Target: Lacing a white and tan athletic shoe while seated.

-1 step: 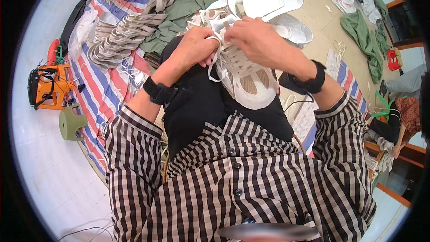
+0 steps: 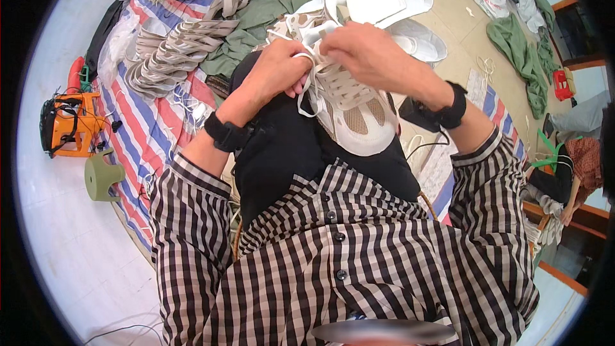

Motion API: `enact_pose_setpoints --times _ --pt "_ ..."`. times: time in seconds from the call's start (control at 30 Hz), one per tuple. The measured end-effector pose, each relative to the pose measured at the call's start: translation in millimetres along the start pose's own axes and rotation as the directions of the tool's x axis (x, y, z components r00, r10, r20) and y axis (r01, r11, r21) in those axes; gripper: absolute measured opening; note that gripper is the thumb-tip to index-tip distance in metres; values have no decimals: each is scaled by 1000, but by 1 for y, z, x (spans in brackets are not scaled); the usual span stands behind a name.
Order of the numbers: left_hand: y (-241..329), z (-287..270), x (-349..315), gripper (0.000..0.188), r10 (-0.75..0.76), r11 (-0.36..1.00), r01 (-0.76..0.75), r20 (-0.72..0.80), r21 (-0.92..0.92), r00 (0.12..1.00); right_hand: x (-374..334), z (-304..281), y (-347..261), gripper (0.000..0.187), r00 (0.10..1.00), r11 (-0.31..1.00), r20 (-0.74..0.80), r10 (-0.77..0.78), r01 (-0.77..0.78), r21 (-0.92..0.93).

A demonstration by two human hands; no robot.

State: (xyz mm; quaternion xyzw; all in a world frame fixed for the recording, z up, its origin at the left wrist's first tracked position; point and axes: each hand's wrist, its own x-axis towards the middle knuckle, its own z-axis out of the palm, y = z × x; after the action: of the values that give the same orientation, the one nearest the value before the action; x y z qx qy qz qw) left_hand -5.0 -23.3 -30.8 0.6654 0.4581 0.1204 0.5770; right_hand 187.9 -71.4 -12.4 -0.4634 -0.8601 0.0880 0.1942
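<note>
A white and beige shoe upper [image 2: 362, 131] rests on my lap, its toe end toward me. Bent at the left edge of the lacing rows is my left hand [image 2: 280, 70], its fingers closed round a white shoelace [image 2: 307, 107] that hangs in a loop beside the upper. Over the upper's collar end, my right hand [image 2: 364, 51] is closed, thumb and fingertips together near the top eyelets; what they pinch is hidden. Past my hands lie more beige uppers [image 2: 291, 25] and white shoe pieces with pale insoles [image 2: 378, 3].
Stacked beige uppers [image 2: 173, 57] lie on a striped sheet [image 2: 138, 112] to the left, by green cloth [image 2: 272, 9]. An orange stool [image 2: 80, 125] and a green stool [image 2: 104, 176] stand at far left. Another person [image 2: 580, 160] sits at far right, near green cloth [image 2: 522, 57].
My right hand has shifted very slightly left at the collar end. My left hand and the shoe upper look almost the same.
</note>
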Motion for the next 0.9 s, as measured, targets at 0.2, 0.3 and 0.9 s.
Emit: enact_pose_setpoints --times 0.2,0.3,0.9 --pt "-10 5 -11 15 41 995 -46 -55 -93 998 23 1 21 16 996 984 83 45 -58 166" --pt "-11 4 -13 15 35 995 -41 -65 -90 997 31 2 20 15 990 985 137 38 -60 160" --pt "-16 12 -10 15 342 913 -271 -207 306 917 45 0 15 12 914 987 402 45 -102 121"
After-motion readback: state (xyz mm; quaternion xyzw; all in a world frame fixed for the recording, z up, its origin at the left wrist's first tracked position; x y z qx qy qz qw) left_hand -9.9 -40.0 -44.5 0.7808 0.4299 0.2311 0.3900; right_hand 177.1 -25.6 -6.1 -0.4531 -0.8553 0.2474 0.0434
